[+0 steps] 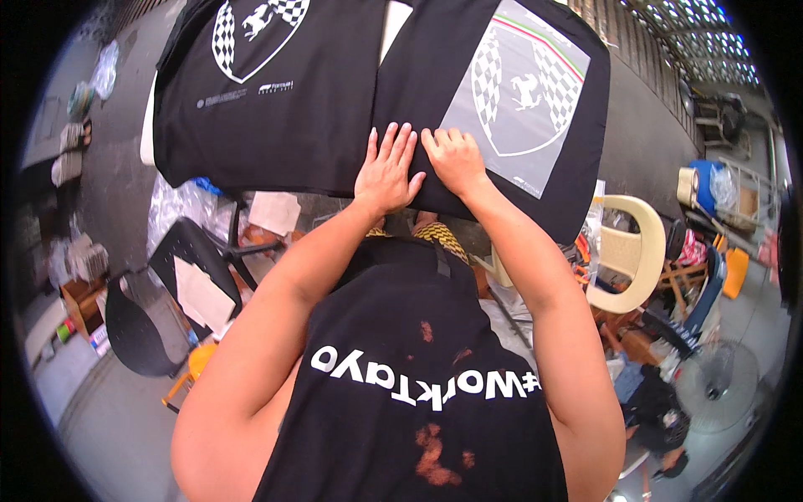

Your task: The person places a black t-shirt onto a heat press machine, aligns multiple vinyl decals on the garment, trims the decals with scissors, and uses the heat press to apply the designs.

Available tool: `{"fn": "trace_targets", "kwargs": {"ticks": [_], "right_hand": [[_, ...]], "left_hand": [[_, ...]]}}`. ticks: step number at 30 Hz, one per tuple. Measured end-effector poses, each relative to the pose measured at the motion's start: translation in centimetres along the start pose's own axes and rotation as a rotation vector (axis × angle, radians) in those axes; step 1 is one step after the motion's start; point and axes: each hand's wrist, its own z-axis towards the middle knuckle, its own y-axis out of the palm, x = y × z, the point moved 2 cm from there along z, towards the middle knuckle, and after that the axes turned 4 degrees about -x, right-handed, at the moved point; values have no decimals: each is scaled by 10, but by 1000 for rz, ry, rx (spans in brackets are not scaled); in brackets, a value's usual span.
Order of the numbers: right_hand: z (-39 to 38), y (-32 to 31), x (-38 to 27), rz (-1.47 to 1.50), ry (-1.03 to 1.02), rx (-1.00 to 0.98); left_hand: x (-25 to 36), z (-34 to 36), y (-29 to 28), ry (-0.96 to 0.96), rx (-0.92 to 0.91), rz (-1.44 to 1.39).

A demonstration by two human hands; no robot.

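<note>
Two black shirts point(276, 146) point(410, 75) lie spread side by side before me. White-and-grey shield artwork with a horse and checks marks the left one. On the right one sits a greyish rectangular transfer sheet point(548, 171) with a similar shield and a red-white-green stripe. My left hand point(388, 171) rests palm down on black cloth near the shirts' meeting line, fingers stretched out. Beside it, my right hand point(456, 163) is closed, fingers curled down at the sheet's left edge. Whatever its fingertips grip is hidden.
A cream plastic chair point(640, 255) stands to the right, with a standing fan point(715, 387) lower down. Black chairs point(138, 326) and clear plastic wrap point(171, 213) are at the left. A person point(661, 418) is at the lower right.
</note>
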Motion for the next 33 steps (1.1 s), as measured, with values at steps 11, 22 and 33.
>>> {"fn": "trace_targets", "kwargs": {"ticks": [11,22,33], "right_hand": [[12,5,42,987,858,-300],[-34,24,236,1278,1283,12],[-82,-8,130,1094,661,-287]], "left_hand": [[3,2,-5,-42,-21,6],[12,5,-12,-76,49,-72],[101,104,-19,147,139,-330]]}}
